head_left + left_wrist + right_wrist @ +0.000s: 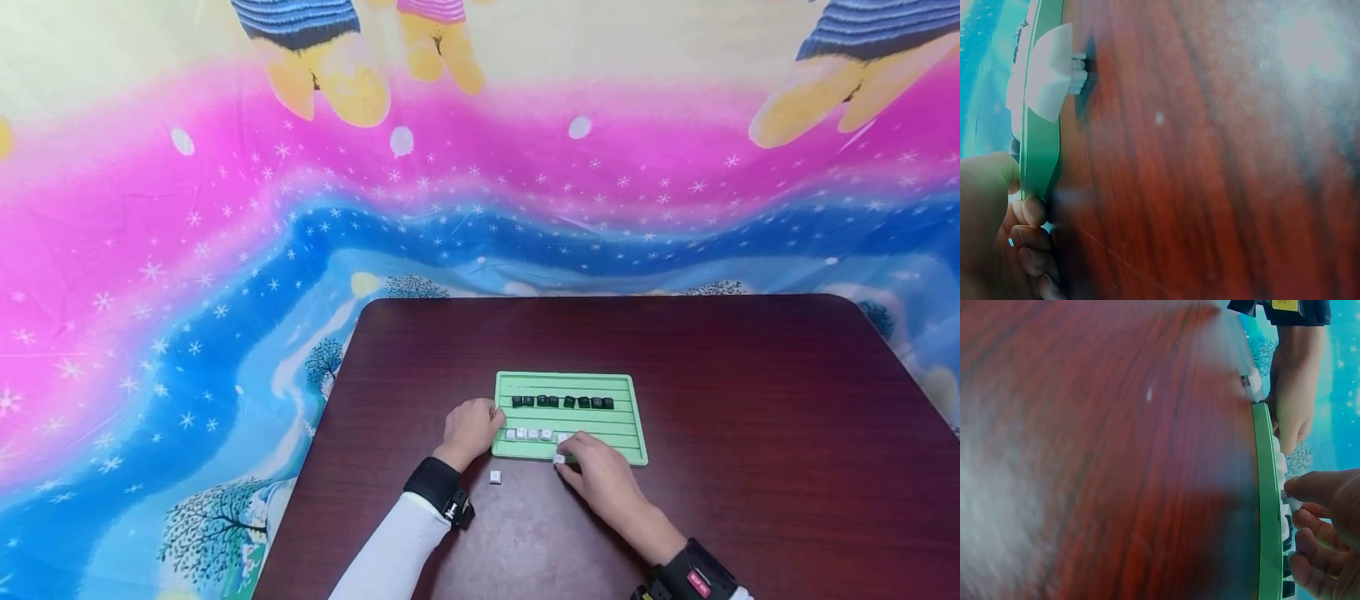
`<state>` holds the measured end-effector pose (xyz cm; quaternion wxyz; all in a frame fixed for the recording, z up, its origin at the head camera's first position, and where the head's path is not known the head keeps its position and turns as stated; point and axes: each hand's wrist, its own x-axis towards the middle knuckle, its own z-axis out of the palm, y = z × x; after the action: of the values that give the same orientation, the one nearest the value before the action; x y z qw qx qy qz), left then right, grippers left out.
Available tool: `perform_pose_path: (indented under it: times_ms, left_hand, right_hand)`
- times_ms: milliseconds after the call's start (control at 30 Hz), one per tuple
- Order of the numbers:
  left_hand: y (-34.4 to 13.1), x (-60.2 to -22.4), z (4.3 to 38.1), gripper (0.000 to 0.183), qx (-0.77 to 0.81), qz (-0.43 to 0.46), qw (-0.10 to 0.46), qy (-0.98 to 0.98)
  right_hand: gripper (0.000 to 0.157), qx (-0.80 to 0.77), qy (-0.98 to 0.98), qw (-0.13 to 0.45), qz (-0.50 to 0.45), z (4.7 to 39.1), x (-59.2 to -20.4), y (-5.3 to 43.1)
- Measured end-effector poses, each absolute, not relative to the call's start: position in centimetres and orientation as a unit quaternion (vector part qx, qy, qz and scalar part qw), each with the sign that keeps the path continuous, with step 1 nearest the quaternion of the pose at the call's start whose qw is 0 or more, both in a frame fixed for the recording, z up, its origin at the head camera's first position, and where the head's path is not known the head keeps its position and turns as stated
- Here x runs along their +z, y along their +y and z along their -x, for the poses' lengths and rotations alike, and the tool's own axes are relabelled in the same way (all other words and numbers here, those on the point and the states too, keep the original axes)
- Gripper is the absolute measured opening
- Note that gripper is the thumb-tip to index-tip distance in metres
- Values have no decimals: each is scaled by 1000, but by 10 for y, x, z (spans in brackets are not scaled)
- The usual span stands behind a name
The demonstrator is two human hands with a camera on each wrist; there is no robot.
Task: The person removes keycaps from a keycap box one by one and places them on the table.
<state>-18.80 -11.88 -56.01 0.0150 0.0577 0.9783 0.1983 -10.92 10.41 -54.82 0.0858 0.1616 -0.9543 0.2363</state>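
A light green ridged tray [626, 442] lies on the table. My left hand [471, 429] grips its left edge, thumb above and curled fingers below in the left wrist view. My right hand [603, 475] pinches a white keycap [559, 459] between thumb and fingertips over the tray's near edge. To the left of those fingers, several white keycaps [533, 434] sit in a row on the tray, one partly hidden by the fingers. Farther back runs a row of black keycaps [552, 402]. One loose white keycap [495, 477] lies on the table in front of the tray's near left corner.
The dark reddish wooden table [750, 400] extends around the tray on all sides. Behind it hangs a colourful patterned cloth [525, 167]. Black bands with small devices sit on both wrists.
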Motion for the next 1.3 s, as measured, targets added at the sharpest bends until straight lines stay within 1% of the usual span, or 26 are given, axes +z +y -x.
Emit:
perform_pose_path:
  times_ms: [333, 933, 1300]
  left_hand:
    - [-119, -559, 189, 45, 198, -59, 15, 978]
    - [-119, -559, 190, 44, 197, -59, 19, 978]
    - [-119, -559, 188, 45, 201, -61, 12, 978]
  right_hand:
    - [15, 242, -955, 63, -157, 105, -548, 96]
    - [19, 248, -944, 81, -202, 95, -553, 77]
    - [17, 238, -945, 63, -216, 92, -555, 66]
